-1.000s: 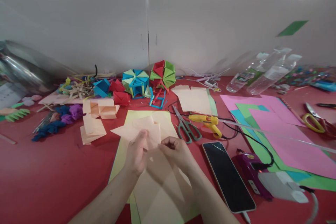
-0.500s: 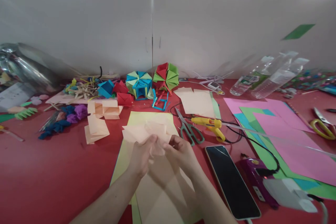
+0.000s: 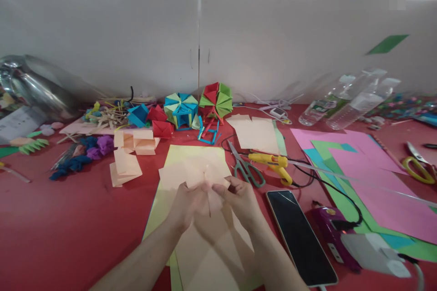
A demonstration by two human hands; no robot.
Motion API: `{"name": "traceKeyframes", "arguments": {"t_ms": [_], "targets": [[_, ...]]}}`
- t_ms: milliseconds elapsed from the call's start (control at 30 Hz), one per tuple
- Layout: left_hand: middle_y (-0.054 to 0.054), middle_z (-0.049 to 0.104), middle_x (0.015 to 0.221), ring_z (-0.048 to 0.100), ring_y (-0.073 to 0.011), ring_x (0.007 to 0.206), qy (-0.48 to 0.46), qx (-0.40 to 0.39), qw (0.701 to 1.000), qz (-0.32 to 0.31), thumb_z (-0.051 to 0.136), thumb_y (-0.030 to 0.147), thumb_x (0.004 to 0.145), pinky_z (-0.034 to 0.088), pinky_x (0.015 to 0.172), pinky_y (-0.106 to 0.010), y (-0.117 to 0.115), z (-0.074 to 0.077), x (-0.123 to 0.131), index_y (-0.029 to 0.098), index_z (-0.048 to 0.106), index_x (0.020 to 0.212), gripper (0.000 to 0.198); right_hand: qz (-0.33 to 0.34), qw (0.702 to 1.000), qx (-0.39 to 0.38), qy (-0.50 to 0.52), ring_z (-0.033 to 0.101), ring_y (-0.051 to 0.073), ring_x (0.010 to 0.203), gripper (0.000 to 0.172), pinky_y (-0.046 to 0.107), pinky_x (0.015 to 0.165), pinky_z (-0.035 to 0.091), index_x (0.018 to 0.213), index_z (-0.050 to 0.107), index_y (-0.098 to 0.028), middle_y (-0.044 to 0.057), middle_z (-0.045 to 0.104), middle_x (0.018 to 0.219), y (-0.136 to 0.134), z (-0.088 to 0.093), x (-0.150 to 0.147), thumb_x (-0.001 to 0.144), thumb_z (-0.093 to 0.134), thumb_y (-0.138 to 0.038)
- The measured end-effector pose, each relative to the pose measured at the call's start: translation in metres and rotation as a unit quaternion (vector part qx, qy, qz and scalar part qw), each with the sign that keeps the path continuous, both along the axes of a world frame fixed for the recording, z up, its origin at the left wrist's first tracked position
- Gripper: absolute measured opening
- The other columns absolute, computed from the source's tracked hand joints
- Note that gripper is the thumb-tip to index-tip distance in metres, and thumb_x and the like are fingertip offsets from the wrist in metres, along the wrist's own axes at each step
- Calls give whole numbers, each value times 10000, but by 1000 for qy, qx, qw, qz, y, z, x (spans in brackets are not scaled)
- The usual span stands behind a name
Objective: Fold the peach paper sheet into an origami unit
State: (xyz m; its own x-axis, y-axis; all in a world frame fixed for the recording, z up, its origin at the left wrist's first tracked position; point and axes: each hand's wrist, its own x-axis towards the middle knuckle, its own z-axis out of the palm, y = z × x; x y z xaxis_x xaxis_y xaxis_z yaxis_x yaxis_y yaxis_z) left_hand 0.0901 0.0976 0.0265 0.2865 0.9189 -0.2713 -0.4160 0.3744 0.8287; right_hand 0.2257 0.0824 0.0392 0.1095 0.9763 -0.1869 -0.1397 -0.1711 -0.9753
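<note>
Between my two hands is a small piece of pale peach folded paper (image 3: pixel 213 200), held over larger sheets. My left hand (image 3: pixel 191 202) pinches its left side, and my right hand (image 3: pixel 239 198) grips its right side between thumb and fingers. The exact folds blur into the same-coloured paper behind. Beneath lie peach sheets (image 3: pixel 211 254) on a yellow sheet (image 3: pixel 157 218). Folded peach pieces (image 3: pixel 125 168) rest to the left. Grey-handled scissors (image 3: pixel 247 168) and a yellow glue gun (image 3: pixel 273 161) lie just beyond my right hand.
A phone (image 3: pixel 300 236) and a purple power strip (image 3: pixel 336 232) with a white plug sit at right. Pink sheets (image 3: pixel 372 163) lie farther right, near plastic bottles (image 3: pixel 355 104). Paper models (image 3: pixel 180 109) stand by the white partition (image 3: pixel 102 41). A metal jug (image 3: pixel 44 86) is at far left.
The folded paper between my hands has been turned and opened out, now showing a crease down its middle. My left fingers have shifted their hold; both hands stay in nearly the same place.
</note>
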Motion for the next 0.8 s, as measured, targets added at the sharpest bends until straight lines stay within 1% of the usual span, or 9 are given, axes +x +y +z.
{"name": "traceKeyframes", "arguments": {"t_ms": [133, 200, 267, 333, 433, 533, 633, 733, 800], "targets": [[-114, 709, 893, 660, -230, 772, -6, -6, 999, -42, 733, 300, 657, 499, 633, -282, -4, 1, 6, 129, 675, 955, 348, -66, 997, 15, 34, 495, 102, 517, 252, 234, 514, 403, 702, 569, -175, -27, 575, 596, 1, -4, 0, 679, 696, -392], [-103, 707, 893, 654, -208, 749, 6, -9, 999, -52, 740, 278, 648, 496, 611, -264, -4, 1, 6, 139, 672, 959, 347, -83, 995, 24, 47, 495, 97, 521, 252, 232, 521, 406, 733, 554, -180, -29, 576, 611, 2, -4, 1, 702, 677, -398], [-84, 707, 865, 645, -184, 709, 26, -9, 998, -49, 743, 251, 643, 489, 572, -240, -1, 0, 4, 150, 674, 944, 325, -77, 995, 30, 54, 493, 94, 517, 272, 228, 517, 404, 701, 537, -178, -31, 568, 598, 3, -3, 3, 686, 691, -402], [-66, 704, 752, 624, -160, 607, 48, -9, 997, -53, 765, 220, 610, 469, 510, -219, 3, 0, -2, 138, 688, 865, 280, -59, 996, 35, 55, 505, 97, 527, 284, 227, 525, 412, 690, 537, -176, -29, 575, 602, 3, -1, 7, 663, 715, -395], [-39, 662, 573, 576, -143, 476, 57, -6, 996, -73, 786, 205, 572, 437, 450, -215, 10, 4, -10, 118, 694, 750, 218, -33, 997, 44, 45, 565, 126, 620, 290, 243, 592, 446, 779, 569, -178, 1, 628, 708, 3, 1, 13, 655, 727, -387], [-50, 687, 655, 621, -175, 555, 33, 2, 997, -72, 737, 279, 648, 466, 517, -246, 12, 8, -12, 139, 692, 842, 244, -15, 998, 52, 26, 598, 152, 701, 295, 268, 650, 472, 831, 569, -179, 33, 650, 791, 2, 1, 15, 677, 712, -386], [-60, 704, 764, 647, -186, 646, 13, 9, 999, -44, 678, 341, 717, 479, 577, -257, 13, 10, -11, 162, 660, 942, 288, 3, 998, 61, -2, 607, 164, 705, 273, 286, 648, 488, 830, 562, -178, 39, 648, 774, 1, 1, 11, 692, 702, -367], [-54, 702, 750, 650, -178, 664, 18, 6, 1000, -22, 710, 344, 685, 477, 594, -244, 17, 9, -12, 156, 648, 912, 302, -9, 995, 88, -44, 604, 164, 720, 318, 282, 637, 492, 981, 552, -193, 37, 640, 803, 1, 1, 11, 738, 656, -368], [-50, 699, 731, 651, -175, 663, 26, 0, 999, -28, 751, 332, 636, 480, 616, -243, 21, 8, -15, 149, 643, 880, 323, -31, 990, 117, -76, 601, 161, 774, 383, 284, 664, 491, 1134, 495, -220, 51, 632, 913, 2, 1, 16, 793, 588, -366]]}}
